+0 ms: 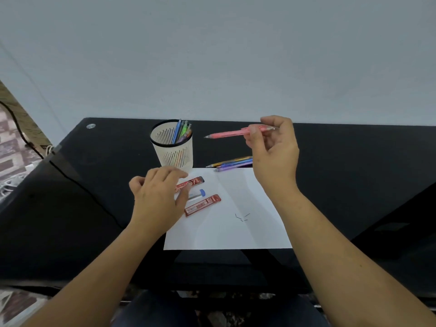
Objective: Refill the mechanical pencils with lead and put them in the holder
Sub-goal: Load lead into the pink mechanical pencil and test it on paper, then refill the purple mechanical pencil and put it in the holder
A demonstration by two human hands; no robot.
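From the head view, the right hand (273,147) is raised over the black worktop (94,173), its fingers (253,135) pinching a pink plastic mechanical pencil (226,133) near the rear end, tip pointing left towards the white slotted plastic holder (172,147). The left hand (158,197) hangs loose and uncurled over a red flat lead case (192,181) on the white paper sheet (224,232). It seems to be just touching the case, though the hand covers the contact.

This looks like the start of a refill. The next move calls for taking the case, opening it and feeding a lead into the pink pencil.

A clear lead tube with a blue cap (198,194) and a second red lead case (203,205) lie beside. More coloured pencils (233,162) are partly hidden behind the right wrist. Whether the pink pencil's cap is off is too small to tell.
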